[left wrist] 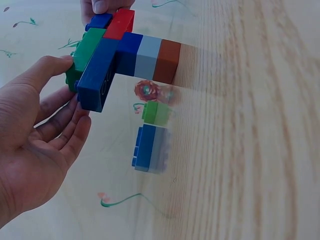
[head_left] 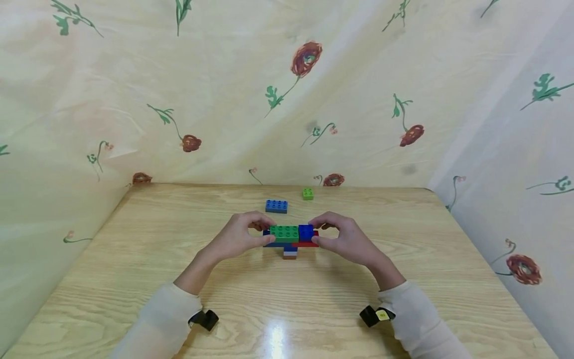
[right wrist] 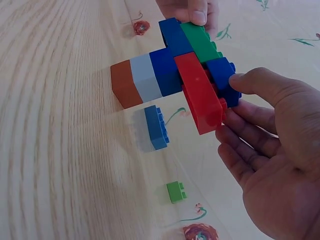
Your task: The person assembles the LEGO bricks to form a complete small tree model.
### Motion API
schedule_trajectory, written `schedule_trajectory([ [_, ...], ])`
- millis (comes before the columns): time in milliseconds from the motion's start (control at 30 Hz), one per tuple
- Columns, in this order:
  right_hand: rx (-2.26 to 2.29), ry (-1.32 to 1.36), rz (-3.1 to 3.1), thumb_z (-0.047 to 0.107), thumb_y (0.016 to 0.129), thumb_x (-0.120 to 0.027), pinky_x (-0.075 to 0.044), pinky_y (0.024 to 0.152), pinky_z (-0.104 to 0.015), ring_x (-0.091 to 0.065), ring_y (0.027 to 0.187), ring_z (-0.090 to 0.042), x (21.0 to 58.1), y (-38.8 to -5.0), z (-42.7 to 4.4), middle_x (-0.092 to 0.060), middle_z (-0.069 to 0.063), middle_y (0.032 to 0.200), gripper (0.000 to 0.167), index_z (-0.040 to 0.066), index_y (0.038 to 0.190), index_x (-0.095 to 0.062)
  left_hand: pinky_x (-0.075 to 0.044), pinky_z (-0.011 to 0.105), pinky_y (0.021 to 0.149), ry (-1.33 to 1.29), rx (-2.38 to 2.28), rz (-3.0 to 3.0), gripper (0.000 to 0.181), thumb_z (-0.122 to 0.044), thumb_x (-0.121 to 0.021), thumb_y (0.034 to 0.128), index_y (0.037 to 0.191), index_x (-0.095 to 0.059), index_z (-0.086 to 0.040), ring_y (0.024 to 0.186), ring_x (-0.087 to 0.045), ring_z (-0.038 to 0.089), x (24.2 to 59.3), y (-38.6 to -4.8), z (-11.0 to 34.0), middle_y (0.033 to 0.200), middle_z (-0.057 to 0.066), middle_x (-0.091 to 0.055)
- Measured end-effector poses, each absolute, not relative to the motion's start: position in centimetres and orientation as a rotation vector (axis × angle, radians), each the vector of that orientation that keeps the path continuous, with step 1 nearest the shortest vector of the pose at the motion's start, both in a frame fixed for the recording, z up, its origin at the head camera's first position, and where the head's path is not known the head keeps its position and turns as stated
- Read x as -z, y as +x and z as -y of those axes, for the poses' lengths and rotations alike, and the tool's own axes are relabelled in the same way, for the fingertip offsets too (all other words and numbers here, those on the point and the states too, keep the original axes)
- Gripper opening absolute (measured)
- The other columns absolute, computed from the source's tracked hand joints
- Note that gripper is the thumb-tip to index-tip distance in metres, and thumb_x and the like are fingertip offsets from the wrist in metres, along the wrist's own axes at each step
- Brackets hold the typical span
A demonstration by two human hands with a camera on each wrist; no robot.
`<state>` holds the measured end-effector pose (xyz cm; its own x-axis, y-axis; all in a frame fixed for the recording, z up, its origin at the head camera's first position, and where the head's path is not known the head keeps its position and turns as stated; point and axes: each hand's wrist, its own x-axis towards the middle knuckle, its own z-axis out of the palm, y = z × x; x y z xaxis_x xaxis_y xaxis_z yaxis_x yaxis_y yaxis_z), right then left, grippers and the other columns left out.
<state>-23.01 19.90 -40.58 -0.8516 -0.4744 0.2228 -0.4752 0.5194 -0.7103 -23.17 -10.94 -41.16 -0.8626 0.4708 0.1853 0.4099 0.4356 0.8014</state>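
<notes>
A T-shaped stack of toy building bricks stands upright on the table between the hands. Its stem is an orange-brown brick [left wrist: 168,61], a pale grey brick [left wrist: 148,55] and a blue brick [left wrist: 128,52]. Across the top lie a long dark blue brick [left wrist: 95,75] and a red brick [right wrist: 198,92], end to end. Above those sit a green brick [head_left: 284,233] and a small blue brick [head_left: 306,232]. The left hand [head_left: 237,233] pinches the green brick between thumb and fingers. With thumb and fingers, the right hand [head_left: 346,239] holds the small blue brick. Whether it is fully seated I cannot tell.
Behind the stack, a loose blue brick [head_left: 276,206] lies on the wooden table [head_left: 134,279]. Further back and to its right is a small light green brick [head_left: 307,194]. A flower-patterned sheet [head_left: 224,99] hangs along the table's back and sides.
</notes>
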Motion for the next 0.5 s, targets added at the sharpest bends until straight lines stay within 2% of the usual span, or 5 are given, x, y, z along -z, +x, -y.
schedule_trajectory([
  [233, -1.27, 0.871, 2.735, 0.02, 0.094, -0.077, -0.052, 0.1, -0.058, -0.066, 0.113, -0.026, 40.15, -22.86, -19.71, -0.071, 0.0, 0.119, 0.031, 0.016, 0.124, -0.071, -0.054, 0.052, 0.099, 0.807, -1.435, -2.596, 0.032, -0.026, -0.079, 0.0925, 0.122, -0.073, -0.016, 0.103, -0.064, 0.018, 41.19, -23.24, 10.95, 0.118, 0.0, -0.072],
  [500, -1.262, 0.853, 2.753, 0.02, 0.093, -0.077, -0.053, 0.1, -0.059, -0.065, 0.113, -0.03, 40.01, -22.92, -19.54, -0.072, -0.002, 0.119, 0.031, 0.014, 0.123, -0.071, -0.054, 0.053, 0.099, 0.801, -1.434, -2.596, 0.03, -0.025, -0.079, 0.0927, 0.121, -0.073, -0.017, 0.102, -0.064, 0.017, 41.18, -23.28, 10.93, 0.117, -0.001, -0.073],
])
